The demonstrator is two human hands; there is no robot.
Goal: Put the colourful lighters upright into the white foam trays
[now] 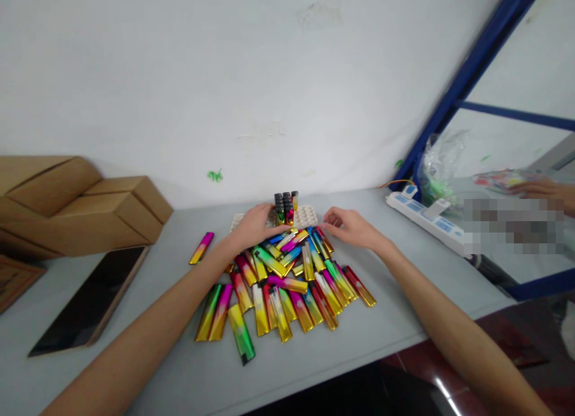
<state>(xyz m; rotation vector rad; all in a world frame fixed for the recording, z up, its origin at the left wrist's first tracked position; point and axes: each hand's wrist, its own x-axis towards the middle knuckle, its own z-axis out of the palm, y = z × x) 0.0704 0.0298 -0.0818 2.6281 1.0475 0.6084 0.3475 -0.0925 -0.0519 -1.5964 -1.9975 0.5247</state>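
A loose pile of shiny lighters [287, 284] in gold, pink, green, blue and red lies on the grey table. Behind it, a white tray with round holes [308, 215] holds several upright lighters with black tops [284, 206]. Beside these, my left hand [257, 226] rests over the tray's left part, thumb stretched toward the pile and fingers partly hidden. My right hand [348, 225] hovers at the pile's right back edge, near the tray corner. Its fingers are bent, with a gap between thumb and forefinger and no lighter visible in it.
Cardboard boxes [90, 212] and a dark-screened tablet [92, 299] are on the left. To the right lie a white power strip [429, 221] and a clear plastic bag [438, 170] by a blue metal frame [453, 92]. Another person's hand [541, 189] shows at far right.
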